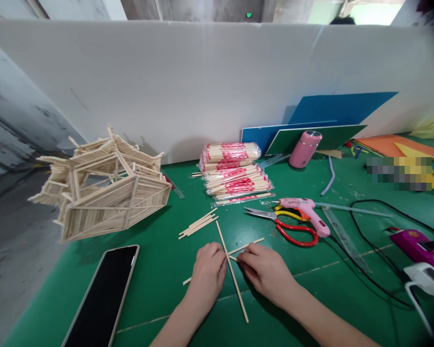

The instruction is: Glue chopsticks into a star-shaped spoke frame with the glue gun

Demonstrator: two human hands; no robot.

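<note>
In front of me, a long wooden chopstick (237, 286) crosses a second chopstick (255, 242) at an angle on the green table. My left hand (208, 266) is closed by the crossing, its fingers pinching the chopsticks there. Just right of the crossing, my right hand (265, 273) pinches the end of a short stick piece (233, 259) that points to the crossing. My fingers partly hide the contact points. Several loose short sticks (198, 225) lie beyond my left hand. A pavilion-like model (104, 193) built of sticks stands at the left.
Plastic-wrapped chopstick packs (235, 178) lie at the back. Right of my hands are red-handled scissors (296, 233), a pink glue gun (313, 217), a clear ruler (345, 238) and a purple power strip (417, 246) with cords. A phone (103, 294) lies left; a pink bottle (305, 149) stands behind.
</note>
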